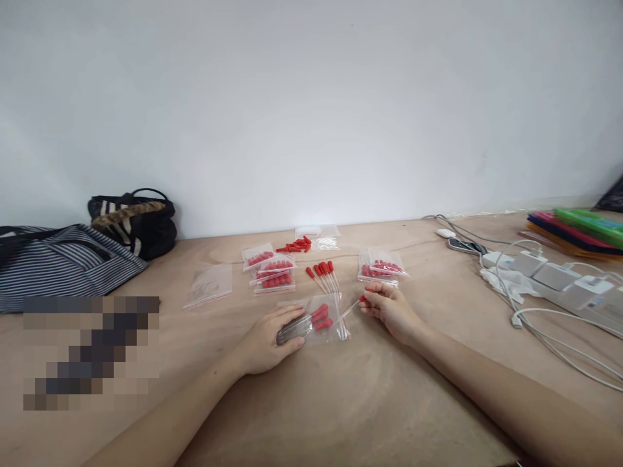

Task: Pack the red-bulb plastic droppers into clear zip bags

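Observation:
My right hand (392,312) pinches the red rubber bulb of a dropper (351,310). Its thin clear tube points left, into or over the mouth of a clear zip bag (331,336). My left hand (270,337) holds the other end of this bag against the table, thumb and fingers around it. Droppers with red bulbs (321,316) lie inside the bag. A dark grey patch (291,331) shows between my left fingers and thumb; what it is I cannot make out. Just beyond the bag, several loose droppers (324,268) lie fanned out.
Filled bags of red bulbs (275,272) lie behind on the left, more bags (380,264) on the right. Loose red bulbs (296,245) and clear tubes (325,242) sit near the wall. A flat bag (209,284), striped bag (73,259), chargers (557,275) and cables flank the table.

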`<state>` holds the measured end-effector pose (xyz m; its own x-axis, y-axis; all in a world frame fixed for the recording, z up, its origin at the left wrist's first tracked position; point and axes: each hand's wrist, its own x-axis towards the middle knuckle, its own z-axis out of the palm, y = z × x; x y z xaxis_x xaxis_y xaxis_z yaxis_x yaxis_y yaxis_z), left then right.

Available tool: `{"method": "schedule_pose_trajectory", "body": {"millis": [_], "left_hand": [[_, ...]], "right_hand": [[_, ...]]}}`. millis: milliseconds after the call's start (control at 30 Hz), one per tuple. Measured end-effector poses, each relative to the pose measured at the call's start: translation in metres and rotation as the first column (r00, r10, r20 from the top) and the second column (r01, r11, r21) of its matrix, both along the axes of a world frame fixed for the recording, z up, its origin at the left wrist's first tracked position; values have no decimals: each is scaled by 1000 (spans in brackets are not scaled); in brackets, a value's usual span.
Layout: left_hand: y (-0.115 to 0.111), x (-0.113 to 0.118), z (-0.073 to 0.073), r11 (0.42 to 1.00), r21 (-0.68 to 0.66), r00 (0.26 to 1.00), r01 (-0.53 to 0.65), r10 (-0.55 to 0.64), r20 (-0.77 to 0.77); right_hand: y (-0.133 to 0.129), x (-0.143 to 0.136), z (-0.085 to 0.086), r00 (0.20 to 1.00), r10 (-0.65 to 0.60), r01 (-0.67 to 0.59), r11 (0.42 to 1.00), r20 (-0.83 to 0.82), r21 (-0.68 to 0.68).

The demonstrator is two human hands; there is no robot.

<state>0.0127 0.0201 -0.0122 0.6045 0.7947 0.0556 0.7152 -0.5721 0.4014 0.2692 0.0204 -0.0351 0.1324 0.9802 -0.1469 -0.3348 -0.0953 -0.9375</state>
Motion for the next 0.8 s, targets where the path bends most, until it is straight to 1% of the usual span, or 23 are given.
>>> {"method": "schedule_pose_trajectory", "body": {"millis": [133,233,300,367,467,567,800], "left_hand": [[0,2,-2,1000,24,1000,-5,6,-20],[-1,2,-2,999,32,999,-3,4,-38],[-2,3,-2,1000,29,999,-2,3,-44],[-3,3,-1,1000,28,999,-1,2,-44],[-2,3,-3,999,38,999,1,1,-43],[-1,3,-4,999,38,999,-1,2,-38],[0,4,0,1000,10,1000,-19,19,-13]], "right_hand": [[-9,-3,5,995,99,-99,995,-1,-8],[-10,-4,4,973,198,-200,980,116,1],[-11,-4,2,929,268,-281,960,255,14],[-12,-4,1,857,330,-370,929,396,27],[-11,-4,-1,752,404,-493,869,521,38],[-7,-6,-2,704,439,-557,829,558,50],[5,-24,0,729,479,-571,819,489,48]]}}
